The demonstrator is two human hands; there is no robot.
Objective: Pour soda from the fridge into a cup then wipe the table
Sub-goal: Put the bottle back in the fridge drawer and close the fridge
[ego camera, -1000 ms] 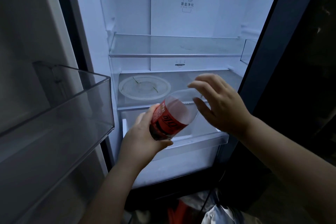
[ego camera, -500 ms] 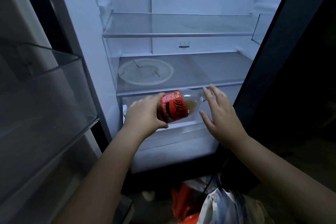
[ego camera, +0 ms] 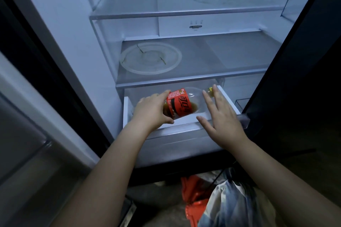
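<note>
A clear soda bottle point(ego camera: 181, 104) with a red label lies on its side inside the pulled-out white fridge drawer point(ego camera: 186, 129), its yellow cap pointing right. Only a little dark soda is left in it. My left hand point(ego camera: 152, 111) grips the bottle's base end. With straight fingers, my right hand point(ego camera: 219, 116) lies over the bottle's neck end and the drawer's front edge. No cup or table is in view.
The fridge stands open with glass shelves point(ego camera: 184, 13) above. A round clear lid point(ego camera: 150, 58) lies on the shelf just over the drawer. The door's bin point(ego camera: 24, 134) is at the left. Red and pale bags point(ego camera: 212, 201) sit on the floor below.
Both hands have lowered the bottle from in front of the shelf down into the open drawer. It now lies flatter, and the view has dipped closer.
</note>
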